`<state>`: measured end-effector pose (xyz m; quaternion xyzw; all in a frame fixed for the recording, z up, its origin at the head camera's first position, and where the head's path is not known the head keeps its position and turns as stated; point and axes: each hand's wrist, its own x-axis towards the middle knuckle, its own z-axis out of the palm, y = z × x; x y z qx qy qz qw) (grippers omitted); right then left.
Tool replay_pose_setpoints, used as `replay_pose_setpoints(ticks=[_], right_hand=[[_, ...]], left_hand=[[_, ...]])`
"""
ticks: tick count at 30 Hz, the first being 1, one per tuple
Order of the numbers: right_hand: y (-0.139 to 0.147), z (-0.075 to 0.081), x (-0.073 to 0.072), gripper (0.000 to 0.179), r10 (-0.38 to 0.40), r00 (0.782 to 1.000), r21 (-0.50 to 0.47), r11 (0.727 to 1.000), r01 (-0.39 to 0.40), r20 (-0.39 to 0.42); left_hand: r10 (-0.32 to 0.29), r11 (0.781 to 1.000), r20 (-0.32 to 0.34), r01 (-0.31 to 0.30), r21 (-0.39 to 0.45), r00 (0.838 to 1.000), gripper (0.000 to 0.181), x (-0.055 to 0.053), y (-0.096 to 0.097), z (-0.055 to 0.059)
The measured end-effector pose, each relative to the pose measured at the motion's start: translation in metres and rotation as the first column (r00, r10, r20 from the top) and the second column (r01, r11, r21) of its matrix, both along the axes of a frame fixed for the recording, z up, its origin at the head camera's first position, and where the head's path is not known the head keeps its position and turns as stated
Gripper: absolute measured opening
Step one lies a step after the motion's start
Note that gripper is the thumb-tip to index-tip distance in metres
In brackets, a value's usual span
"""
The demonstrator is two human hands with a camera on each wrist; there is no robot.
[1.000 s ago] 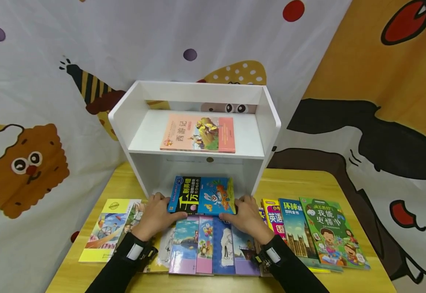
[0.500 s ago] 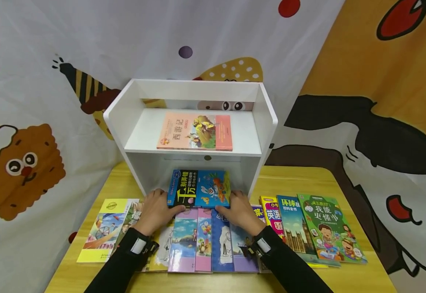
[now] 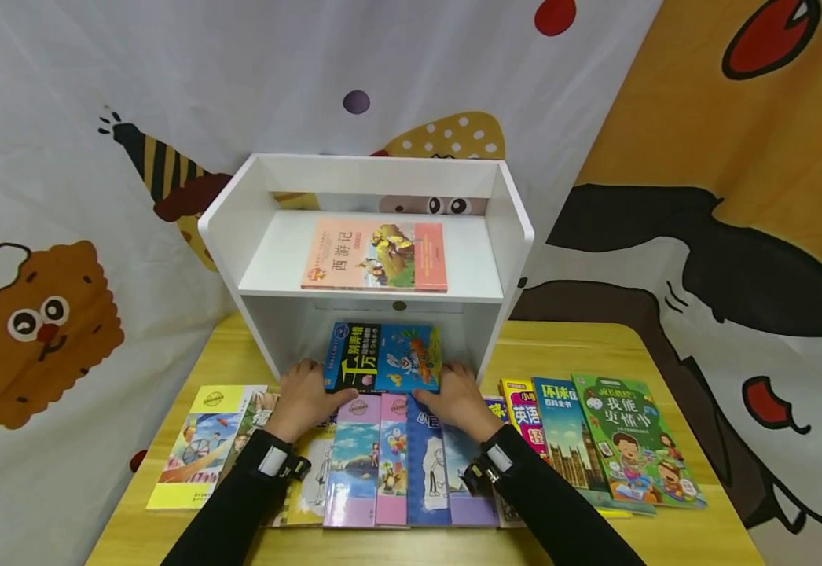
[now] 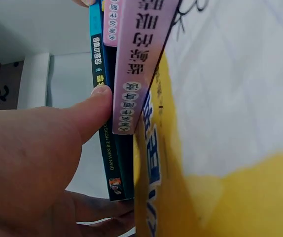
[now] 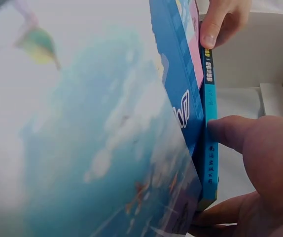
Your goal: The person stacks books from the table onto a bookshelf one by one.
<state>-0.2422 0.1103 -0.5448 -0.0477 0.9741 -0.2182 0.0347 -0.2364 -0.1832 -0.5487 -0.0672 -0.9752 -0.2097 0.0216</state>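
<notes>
A blue and black picture book lies flat with its spine towards me, in the lower opening of a small white bookshelf. My left hand grips its left end and my right hand its right end. In the left wrist view the thumb presses the book's dark spine while the fingers reach round its end. The right wrist view has the other thumb on the blue spine, fingers bent at the far corner. On the upper shelf rests a pink book.
Close in front of the shelf, a row of overlapping books lies under my wrists. A yellow book is at the left, a green one at the right, all on the wooden table. A printed cloth hangs behind.
Both hands have moved forward with the blue book, taking it farther into the lower opening. The head view has shifted slightly; the pink book and the table books stay in place.
</notes>
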Motion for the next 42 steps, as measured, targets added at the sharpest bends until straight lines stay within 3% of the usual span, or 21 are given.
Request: replay_pose_setpoints(ticks=[8,14,20,30,35,42], right_hand=[[-0.004,-0.005,-0.006,0.084,0.003,1.000,0.041,0.999,-0.002,-0.011],[-0.005,-0.009,-0.009,0.071,0.011,0.999,0.079,0.997,-0.008,-0.039],[-0.007,-0.010,-0.012,0.059,0.060,0.996,0.044,0.997,-0.057,-0.067],[-0.003,-0.017,-0.019,0.064,0.067,0.997,0.026,0.997,-0.066,-0.045],[-0.002,-0.014,-0.013,0.061,0.064,0.995,-0.033,0.997,-0.067,-0.077],[0.006,0.006,0.013,0.045,0.118,0.967,-0.174,0.972,-0.159,-0.224]], left_hand=[[0.052,0.998,0.036,-0.050,-0.041,0.998,0.096,-0.007,0.004,-0.003],[0.052,0.999,0.033,-0.052,-0.013,0.998,0.093,-0.010,0.004,-0.006],[0.052,0.998,0.013,-0.052,-0.022,0.999,0.094,-0.015,0.004,-0.012],[0.080,0.996,-0.003,-0.080,-0.027,0.997,0.087,-0.022,0.006,-0.014],[0.085,0.996,-0.025,-0.084,0.030,0.996,0.080,-0.017,0.006,-0.011],[0.048,0.990,-0.089,-0.035,0.135,0.995,0.071,0.005,0.005,0.004]])
